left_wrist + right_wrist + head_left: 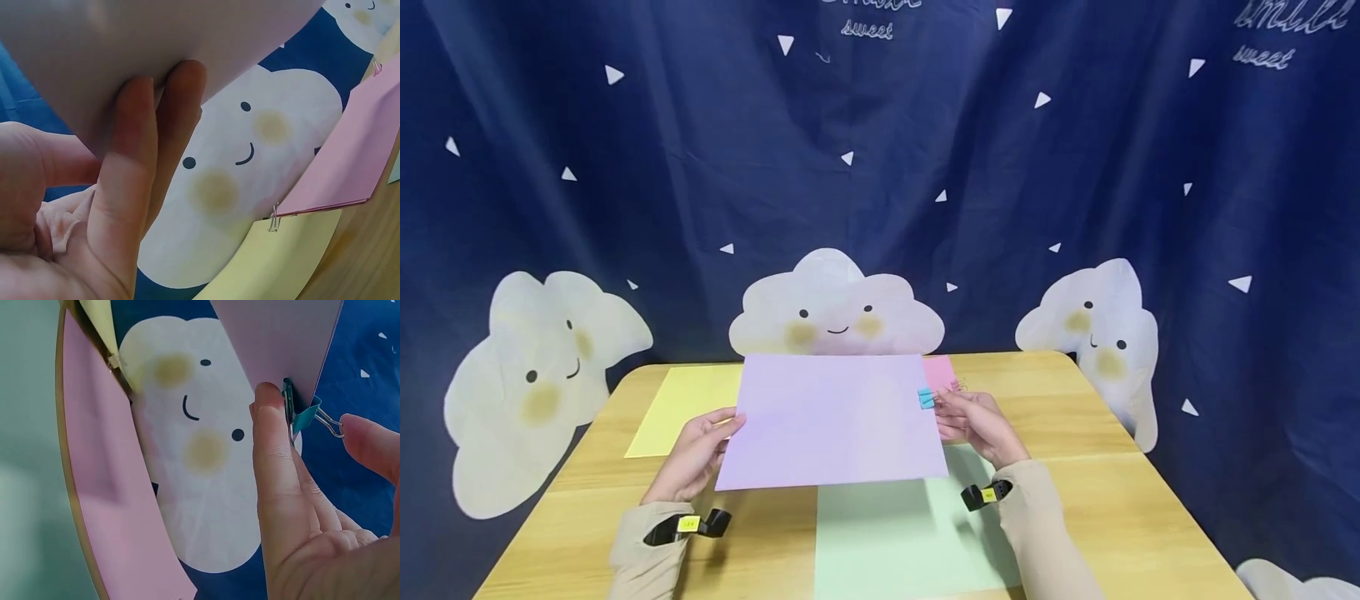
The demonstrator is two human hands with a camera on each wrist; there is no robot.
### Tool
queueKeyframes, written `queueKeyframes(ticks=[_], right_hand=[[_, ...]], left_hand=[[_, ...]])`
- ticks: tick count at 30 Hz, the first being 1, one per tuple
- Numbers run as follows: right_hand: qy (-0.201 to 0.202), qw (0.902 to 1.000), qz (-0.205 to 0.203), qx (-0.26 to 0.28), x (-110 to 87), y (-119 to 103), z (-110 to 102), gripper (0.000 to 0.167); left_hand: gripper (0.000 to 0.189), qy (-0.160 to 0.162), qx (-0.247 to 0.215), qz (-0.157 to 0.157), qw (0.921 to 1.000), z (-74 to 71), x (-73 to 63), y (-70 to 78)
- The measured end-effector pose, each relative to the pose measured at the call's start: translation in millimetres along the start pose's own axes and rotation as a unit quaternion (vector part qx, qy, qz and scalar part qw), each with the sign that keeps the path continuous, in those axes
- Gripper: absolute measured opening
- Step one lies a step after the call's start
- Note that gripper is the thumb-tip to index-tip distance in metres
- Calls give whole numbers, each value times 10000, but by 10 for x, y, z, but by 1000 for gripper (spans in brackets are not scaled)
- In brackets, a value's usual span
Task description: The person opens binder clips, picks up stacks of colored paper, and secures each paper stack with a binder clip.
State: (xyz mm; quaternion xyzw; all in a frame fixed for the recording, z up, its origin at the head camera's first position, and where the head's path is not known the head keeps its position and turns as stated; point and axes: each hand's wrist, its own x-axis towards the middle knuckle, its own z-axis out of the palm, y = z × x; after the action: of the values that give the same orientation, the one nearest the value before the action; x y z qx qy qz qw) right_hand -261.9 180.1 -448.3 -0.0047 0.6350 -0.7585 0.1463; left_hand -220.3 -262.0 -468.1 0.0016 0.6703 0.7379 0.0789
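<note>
A lilac sheet of paper (835, 425) is held up over the table, tilted toward the head view. My left hand (700, 446) pinches its left edge, thumb on the near face and fingers behind. At the right edge sits a teal binder clip (306, 417), its mouth over the paper. My right hand (979, 423) pinches this clip by its wire handles; in the right wrist view the thumb (372, 447) touches one handle tip and the fingers (275, 450) lie along the other side. The lilac sheet hides part of the pink sheets (938, 371) behind it.
Yellow paper (673, 412) lies at the table's back left, with a small clip (274, 219) where it meets the pink sheets. Another pink clip (957, 386) grips their right edge. Green paper (917, 542) lies in front on the wooden table (1120, 517). A blue cloud-print curtain (880, 208) hangs behind.
</note>
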Motion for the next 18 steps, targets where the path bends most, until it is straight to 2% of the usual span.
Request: queueKeyframes(ticks=[10, 18], right_hand=[[13, 9998, 36, -192, -6, 10, -30, 27], [-34, 9996, 2, -291, 4, -4, -41, 29]], left_hand=[[44, -56, -16, -58, 10000, 20, 21, -14], [52, 84, 6, -164, 9998, 24, 48, -21]])
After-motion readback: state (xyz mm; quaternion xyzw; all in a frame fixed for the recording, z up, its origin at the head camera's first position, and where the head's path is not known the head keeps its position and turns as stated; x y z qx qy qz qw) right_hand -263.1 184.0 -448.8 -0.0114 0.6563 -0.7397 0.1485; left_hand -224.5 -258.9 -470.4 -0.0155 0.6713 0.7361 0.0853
